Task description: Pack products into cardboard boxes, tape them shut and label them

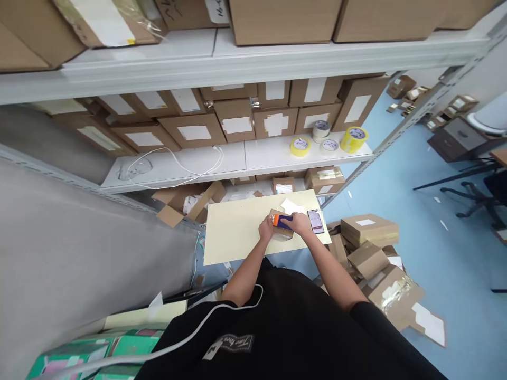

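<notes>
A small cardboard box point(283, 236) sits on the pale yellow tabletop point(233, 227) in front of me. My left hand point(266, 228) is closed around the box's left side. Over the top of the box lies a flat navy-and-orange packet point(282, 220); whether it is partly inside the box I cannot tell. My right hand point(300, 224) grips the packet's right end, thumb on top. Just right of that hand rests a phone point(316, 221) with its screen lit. White paper point(292, 206) lies behind the box.
Behind the table, a metal shelf point(233, 163) holds several labelled cartons point(237, 124), tape rolls point(300, 146) and a white cable point(174, 158). An opened carton point(190, 203) stands at the back left. Flattened and loose boxes point(368, 258) are piled on the blue floor at right.
</notes>
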`<state>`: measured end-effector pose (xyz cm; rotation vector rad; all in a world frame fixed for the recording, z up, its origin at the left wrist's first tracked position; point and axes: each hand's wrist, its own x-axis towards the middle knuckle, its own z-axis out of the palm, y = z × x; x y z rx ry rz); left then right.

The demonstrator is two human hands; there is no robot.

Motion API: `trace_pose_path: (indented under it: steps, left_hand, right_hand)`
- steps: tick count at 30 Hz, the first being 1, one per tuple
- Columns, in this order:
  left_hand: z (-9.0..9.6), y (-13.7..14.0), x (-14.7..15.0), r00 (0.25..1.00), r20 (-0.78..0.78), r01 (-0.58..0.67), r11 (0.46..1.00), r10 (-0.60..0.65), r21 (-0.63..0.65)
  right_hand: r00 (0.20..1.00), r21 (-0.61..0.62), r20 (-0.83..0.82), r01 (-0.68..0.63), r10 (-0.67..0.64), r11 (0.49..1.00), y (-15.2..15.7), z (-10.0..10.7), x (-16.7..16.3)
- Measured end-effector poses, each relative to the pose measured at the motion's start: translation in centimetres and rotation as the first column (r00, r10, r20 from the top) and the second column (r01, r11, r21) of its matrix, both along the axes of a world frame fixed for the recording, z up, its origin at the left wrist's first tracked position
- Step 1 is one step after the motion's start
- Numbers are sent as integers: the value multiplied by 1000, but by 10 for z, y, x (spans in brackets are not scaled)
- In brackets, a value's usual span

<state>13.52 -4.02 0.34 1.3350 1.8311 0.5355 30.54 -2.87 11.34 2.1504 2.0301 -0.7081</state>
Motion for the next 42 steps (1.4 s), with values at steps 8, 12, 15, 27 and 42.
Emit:
trace_pose_path:
  steps: [8,12,15,27,42]
  left_hand:
    - [-21,12,18,997,-54,50,996,-54,-72]
    - [-31,15,12,993,-67,94,993,-98,-69]
    - [-38,18,1,994,-20,106,992,-108,-75]
    - [-31,39,-123,982,-26,-188,982,187,-25]
    - [-60,12,-103,988,135,-49,976,79,-212]
  right_hand:
    - [993,-57,77,97,-92,994,-22,1,95]
    - [981,-112,82,183,-174,977,-49,-6,160]
    - [980,-111,80,191,-183,975,-55,-13,168]
    - [996,-57,-68,-56,52,997,12,-34,-31]
    - [958,-212,-18,-285,288,935,42,-53,-59]
